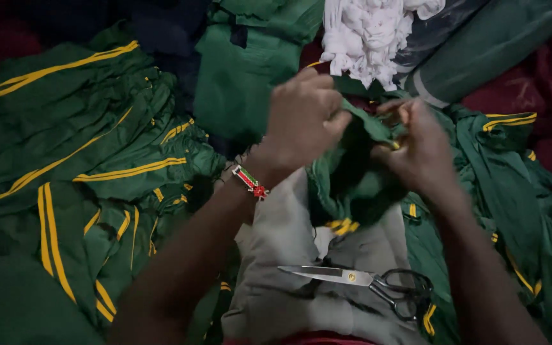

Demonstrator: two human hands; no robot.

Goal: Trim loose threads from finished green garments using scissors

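Observation:
My left hand and my right hand both grip a bunched green garment piece with yellow stripes, held above my lap. The left hand pinches its upper edge; a beaded wristband sits on that wrist. The right hand clutches the cloth from the right side, fingers curled. Black-handled scissors lie shut on my lap, on grey trousers, just below the held cloth.
A heap of green garments with yellow stripes lies to the left. More green cloth is piled on the right. White bunched fabric and a dark green roll lie at the top. Maroon cloth shows at the far right.

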